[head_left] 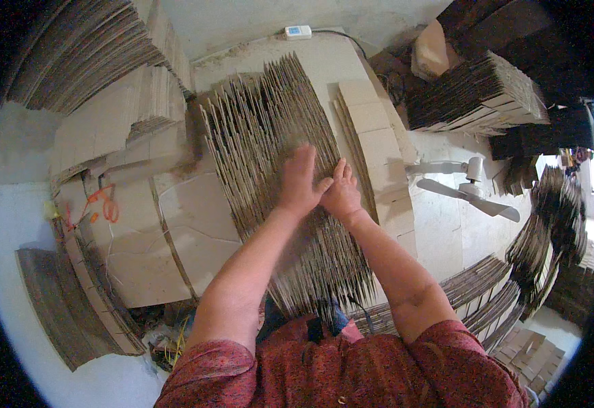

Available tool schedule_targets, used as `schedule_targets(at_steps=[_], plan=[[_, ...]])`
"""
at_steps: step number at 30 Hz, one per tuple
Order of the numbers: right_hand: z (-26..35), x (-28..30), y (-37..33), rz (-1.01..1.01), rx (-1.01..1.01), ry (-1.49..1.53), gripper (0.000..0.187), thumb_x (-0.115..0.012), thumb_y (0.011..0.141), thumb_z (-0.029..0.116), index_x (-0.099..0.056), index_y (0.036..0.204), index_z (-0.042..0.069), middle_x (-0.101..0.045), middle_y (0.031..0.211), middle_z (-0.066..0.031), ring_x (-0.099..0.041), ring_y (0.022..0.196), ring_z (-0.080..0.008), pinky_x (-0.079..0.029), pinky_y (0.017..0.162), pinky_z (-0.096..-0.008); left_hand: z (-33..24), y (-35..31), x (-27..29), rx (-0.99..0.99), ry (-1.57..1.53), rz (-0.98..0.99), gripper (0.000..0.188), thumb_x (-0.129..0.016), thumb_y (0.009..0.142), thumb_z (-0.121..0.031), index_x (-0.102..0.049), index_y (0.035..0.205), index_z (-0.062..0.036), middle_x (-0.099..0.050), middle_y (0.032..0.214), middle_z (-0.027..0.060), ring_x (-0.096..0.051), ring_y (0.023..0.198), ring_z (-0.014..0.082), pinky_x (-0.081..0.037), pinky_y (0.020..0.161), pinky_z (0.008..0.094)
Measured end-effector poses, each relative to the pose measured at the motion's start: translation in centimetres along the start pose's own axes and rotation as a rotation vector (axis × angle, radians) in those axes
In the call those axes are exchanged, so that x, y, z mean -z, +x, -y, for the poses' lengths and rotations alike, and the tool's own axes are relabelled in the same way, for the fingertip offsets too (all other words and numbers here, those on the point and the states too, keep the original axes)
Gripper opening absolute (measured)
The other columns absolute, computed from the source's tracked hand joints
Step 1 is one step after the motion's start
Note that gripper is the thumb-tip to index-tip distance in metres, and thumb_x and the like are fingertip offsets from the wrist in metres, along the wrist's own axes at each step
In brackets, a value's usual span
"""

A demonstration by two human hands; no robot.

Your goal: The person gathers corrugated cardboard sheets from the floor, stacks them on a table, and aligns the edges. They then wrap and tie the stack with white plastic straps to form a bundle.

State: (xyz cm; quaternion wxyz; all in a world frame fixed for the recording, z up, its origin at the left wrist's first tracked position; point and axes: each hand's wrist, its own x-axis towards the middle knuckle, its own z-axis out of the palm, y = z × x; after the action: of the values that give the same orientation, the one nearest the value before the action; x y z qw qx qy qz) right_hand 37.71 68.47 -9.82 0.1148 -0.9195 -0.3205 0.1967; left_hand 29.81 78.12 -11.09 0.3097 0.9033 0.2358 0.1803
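Before me lies a long bundle of cardboard dividers [256, 136], many thin notched strips standing on edge side by side. My left hand [298, 180] is over the middle of the bundle, its fingers stretched out together and slightly blurred. Beside it, my right hand [343, 195] lies on the bundle's right part with fingers extended, the thumbs of both hands close together or touching. Neither hand visibly grips a strip. My forearms cover part of the bundle's near end.
Flat cardboard sheets [372, 136] lie along the bundle's right side. Cardboard stacks [141, 109] stand at left, with more divider bundles [480, 95] at the far right. A white fan [470, 190] is at right. A small white device [298, 32] with a cable sits at the far edge. Orange cord [107, 204] hangs at left.
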Motion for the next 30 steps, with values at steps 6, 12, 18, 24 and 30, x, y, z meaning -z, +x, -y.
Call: schedule_targets(at_steps=[6,12,18,24,30], plan=[[-0.7,3.1,0.4,0.133,-0.030,0.076,0.110,-0.071,0.063,0.044,-0.007,0.136,-0.007,-0.025,0.136,-0.0278,-0.035,0.119,-0.0433,-0.036,0.097,-0.0431,-0.3,-1.2,1.3,0.067,0.223,0.106,0.069,-0.056,0.081,-0.037,-0.028,0.135,-0.0039,-0.026,0.141,0.0180,-0.023,0.131,0.0325,-0.018,0.104,0.0507],[-0.3,3.6,0.5,0.193,-0.120,0.034,0.113,-0.071,0.061,0.048,-0.005,0.137,-0.004,-0.018,0.140,-0.0261,-0.033,0.121,-0.0431,-0.037,0.096,-0.0474,0.3,-1.4,0.3,0.089,0.292,0.121,0.067,-0.054,0.082,-0.040,-0.030,0.134,-0.0055,-0.029,0.141,0.0133,-0.023,0.132,0.0301,-0.017,0.105,0.0500],[1.6,3.3,0.1,0.187,-0.189,-0.101,0.106,-0.067,0.065,0.043,-0.003,0.139,0.001,-0.015,0.142,-0.0231,-0.030,0.123,-0.0433,-0.036,0.093,-0.0534,0.5,-1.2,-0.5,0.082,0.302,0.143,0.068,-0.051,0.083,-0.045,-0.030,0.135,-0.0066,-0.031,0.140,0.0106,-0.021,0.133,0.0283,-0.016,0.105,0.0497],[0.1,3.3,0.7,0.101,-0.126,-0.029,0.105,-0.073,0.064,0.038,-0.007,0.139,0.005,-0.028,0.134,-0.0199,-0.037,0.118,-0.0404,-0.039,0.087,-0.0574,0.2,-1.0,-0.6,0.029,0.262,0.032,0.068,-0.062,0.076,-0.038,-0.037,0.128,-0.0023,-0.037,0.132,0.0173,-0.029,0.127,0.0314,-0.022,0.102,0.0495],[-0.8,4.5,0.2,0.148,-0.124,-0.088,0.113,-0.076,0.057,0.035,-0.005,0.139,0.002,-0.029,0.132,-0.0235,-0.036,0.117,-0.0411,-0.039,0.090,-0.0520,-0.1,-1.1,-0.2,0.043,0.248,0.056,0.072,-0.060,0.077,-0.040,-0.032,0.131,-0.0026,-0.034,0.135,0.0180,-0.027,0.129,0.0322,-0.020,0.103,0.0494]])
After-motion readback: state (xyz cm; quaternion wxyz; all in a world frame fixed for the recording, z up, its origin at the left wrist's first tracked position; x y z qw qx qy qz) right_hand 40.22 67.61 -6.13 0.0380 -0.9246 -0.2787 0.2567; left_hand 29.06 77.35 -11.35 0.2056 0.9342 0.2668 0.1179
